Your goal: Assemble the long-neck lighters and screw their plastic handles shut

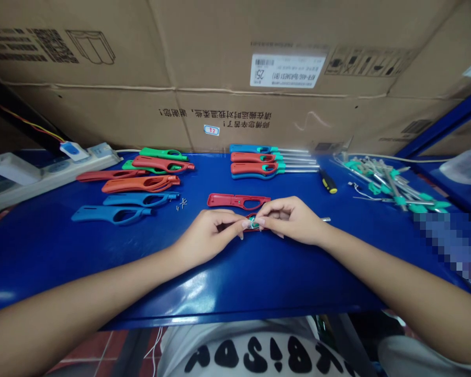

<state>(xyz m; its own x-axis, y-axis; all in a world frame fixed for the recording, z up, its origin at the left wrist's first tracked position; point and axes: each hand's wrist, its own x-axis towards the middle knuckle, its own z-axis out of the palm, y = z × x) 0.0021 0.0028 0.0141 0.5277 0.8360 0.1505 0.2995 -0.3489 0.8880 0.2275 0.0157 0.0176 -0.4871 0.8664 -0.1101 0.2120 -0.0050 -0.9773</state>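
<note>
Both my hands meet over a partly assembled red lighter (246, 227) lying on the blue table. Thumb and fingers of my left hand (210, 235) are pinched at its teal part and thin white wire (253, 223). From the other side, my right hand (292, 222) is closed on the same spot. My fingers cover most of this lighter; its metal tube tip (326, 220) shows past my right hand. Just behind lies a loose red handle shell (230, 201), partly hidden by my right hand at its end.
Several coloured handle shells (141, 183) lie at left, near small screws (182, 203) and a power strip (58, 175). Lighters with metal tubes (255, 168) line the back. A yellow-black screwdriver (328, 183) and a pile of teal-and-metal tubes (396, 186) are rightward. Cardboard (141, 120) stands behind.
</note>
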